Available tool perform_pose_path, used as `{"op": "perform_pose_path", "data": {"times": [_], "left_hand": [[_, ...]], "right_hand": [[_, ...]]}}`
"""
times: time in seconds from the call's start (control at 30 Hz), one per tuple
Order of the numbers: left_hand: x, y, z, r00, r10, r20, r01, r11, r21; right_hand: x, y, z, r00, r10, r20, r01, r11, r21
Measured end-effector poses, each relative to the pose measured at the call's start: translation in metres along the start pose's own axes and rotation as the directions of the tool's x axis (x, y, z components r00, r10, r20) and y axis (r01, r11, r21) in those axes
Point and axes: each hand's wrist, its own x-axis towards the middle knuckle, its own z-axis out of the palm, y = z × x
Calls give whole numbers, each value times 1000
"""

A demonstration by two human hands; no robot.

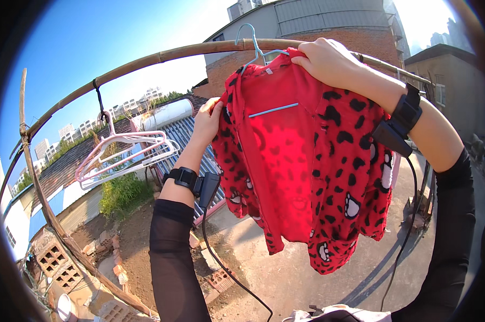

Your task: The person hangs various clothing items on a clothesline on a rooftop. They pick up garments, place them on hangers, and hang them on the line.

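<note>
A red fleecy jacket [341, 161] with black spots and white paw prints hangs, front open, on a light blue hanger [257, 46]. The hanger's hook is at a horizontal bamboo pole [202, 47]; its lower bar shows inside the jacket. My left hand [207, 120] grips the jacket's shoulder edge on the left side of the picture, thumb at the cloth. My right hand [327, 60] pinches the collar and shoulder at the hanger's other arm, just below the pole. Part of the right hand's fingers is hidden behind the cloth.
Several pink and white hangers [121, 141] dangle from a black tie on the pole, left of my left hand. A wooden post [37, 177] props the pole. Behind stand a solar water heater [168, 112] and hollow bricks [57, 261]. Black cables run from both wrist straps.
</note>
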Motion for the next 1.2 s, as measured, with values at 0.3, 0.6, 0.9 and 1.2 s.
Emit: {"op": "perform_pose_path", "data": {"times": [0.3,0.6,0.9,1.2], "left_hand": [[102,-136,78,998,56,-38,-61,989,-138],[67,-164,109,997,12,70,7,963,-271],[45,-114,71,995,-40,-96,10,956,-293],[50,-97,48,839,-302,453,520,199,-831]], "right_hand": [[79,-2,59,963,152,221,-122,982,-142],[49,-26,107,938,203,281,-157,972,-175],[30,-53,105,988,153,20,-145,968,-207],[3,-59,72,892,290,345,-210,945,-251]]}}
